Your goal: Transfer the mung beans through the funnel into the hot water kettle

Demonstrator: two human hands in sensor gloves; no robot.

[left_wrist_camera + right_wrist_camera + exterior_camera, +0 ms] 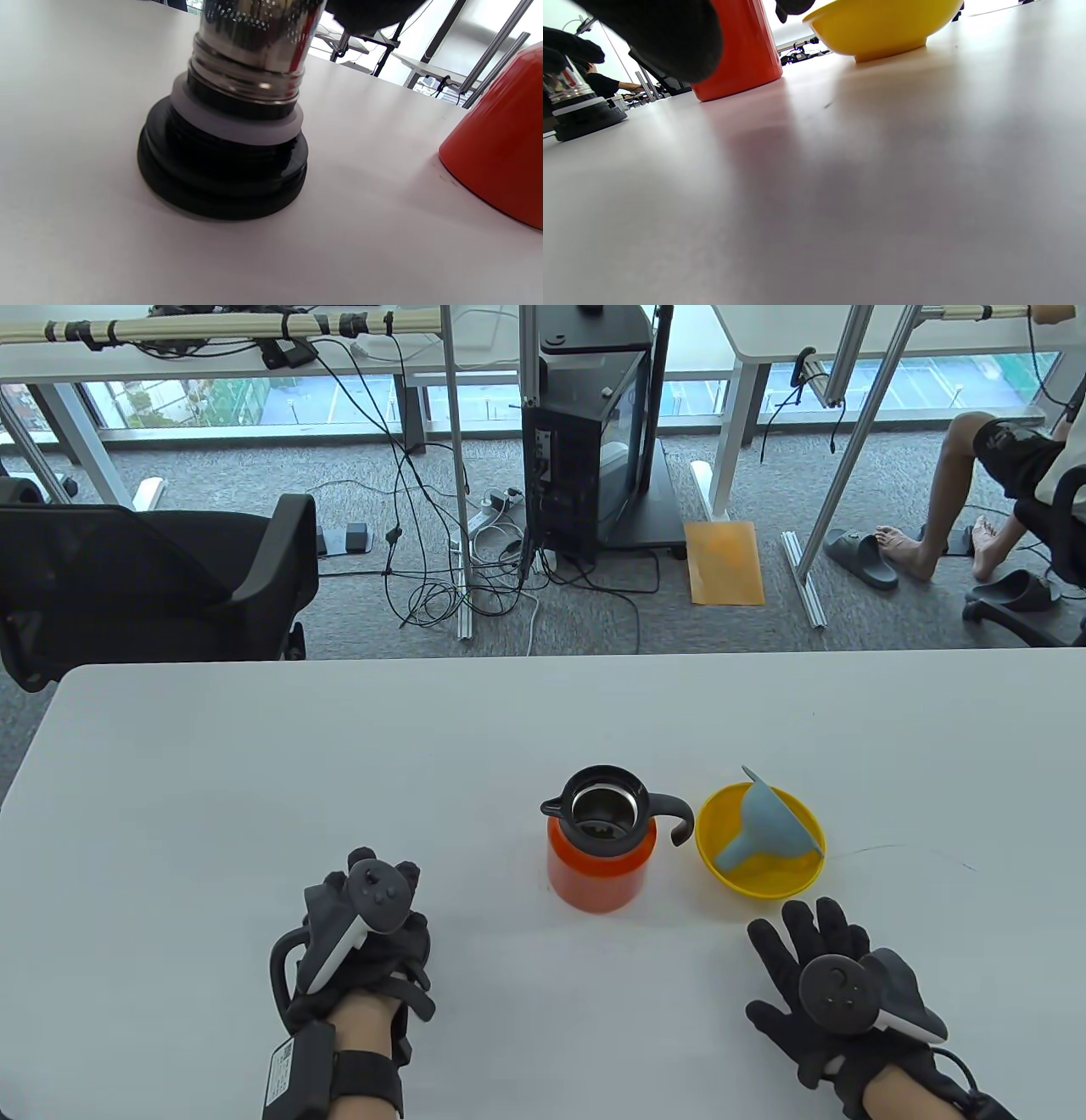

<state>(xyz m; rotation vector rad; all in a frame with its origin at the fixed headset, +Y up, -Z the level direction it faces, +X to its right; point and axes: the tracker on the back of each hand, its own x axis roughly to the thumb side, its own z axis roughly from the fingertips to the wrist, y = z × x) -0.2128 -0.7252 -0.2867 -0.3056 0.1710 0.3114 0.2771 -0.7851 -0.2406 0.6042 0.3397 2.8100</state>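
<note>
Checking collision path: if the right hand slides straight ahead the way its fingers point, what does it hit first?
Most likely the yellow bowl, just beyond the right hand, which rests flat on the table. The blue funnel lies inside it.

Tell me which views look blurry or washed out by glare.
Table view: sharp and evenly lit. Left wrist view: the kettle lid is fairly crisp, while the windows behind are blown out. Right wrist view: the near table is soft, the right hand is a dark blur, and the background is overexposed.

Open orange kettle (pixel 601 848) beside yellow bowl (pixel 761 841) holding blue funnel (pixel 766 831).
</note>
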